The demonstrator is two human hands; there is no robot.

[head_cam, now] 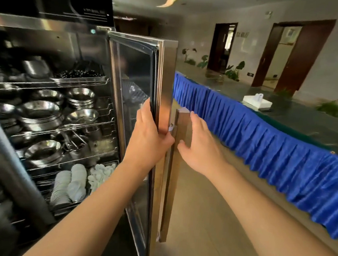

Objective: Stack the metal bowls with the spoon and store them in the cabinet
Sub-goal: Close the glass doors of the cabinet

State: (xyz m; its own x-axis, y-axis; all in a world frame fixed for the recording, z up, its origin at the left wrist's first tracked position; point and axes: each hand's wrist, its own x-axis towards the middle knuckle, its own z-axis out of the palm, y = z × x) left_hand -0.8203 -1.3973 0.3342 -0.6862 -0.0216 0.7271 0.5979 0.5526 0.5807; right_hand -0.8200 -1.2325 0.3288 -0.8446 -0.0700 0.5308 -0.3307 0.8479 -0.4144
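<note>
The steel cabinet (51,25) stands at the left with its right door (136,69) swung open toward me. Wire shelves inside hold several metal bowls (39,112), some stacked, and white dishes (68,182) on the lowest shelf. My left hand (149,134) grips the door's outer edge, fingers on the inner side and thumb on the outside. My right hand (197,141) lies against the long vertical door handle (176,168), fingers wrapped behind it. No spoon is discernible.
A long counter (284,120) with a blue pleated skirt (263,146) runs along the right, with a white box (257,102) on it. Tiled floor (207,220) lies between cabinet and counter. The cabinet's left door edge (11,166) juts in at lower left. Doorways and plants stand at the back.
</note>
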